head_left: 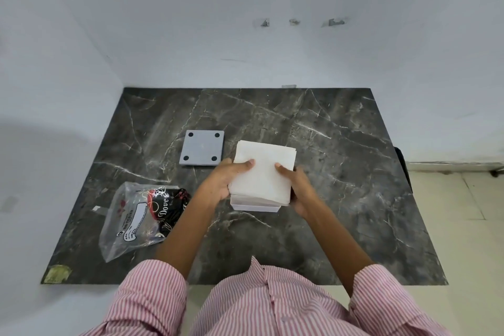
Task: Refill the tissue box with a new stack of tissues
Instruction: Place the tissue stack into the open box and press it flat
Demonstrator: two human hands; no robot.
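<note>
A white stack of tissues (264, 169) is held over a white square tissue box (256, 208) on the dark marble table. Only the near wall of the box shows beneath the stack. My left hand (223, 177) grips the stack's left side, thumb on top. My right hand (296, 185) grips its right side, thumb on top too. The stack tilts slightly, its far edge raised. The box's grey base plate (202, 148), with black feet at the corners, lies upside down to the left of the stack, apart from it.
An opened clear plastic tissue wrapper (139, 218) with black and red print lies at the front left of the marble table (341, 172). White walls close the back and left. The table's right edge borders a pale tiled floor.
</note>
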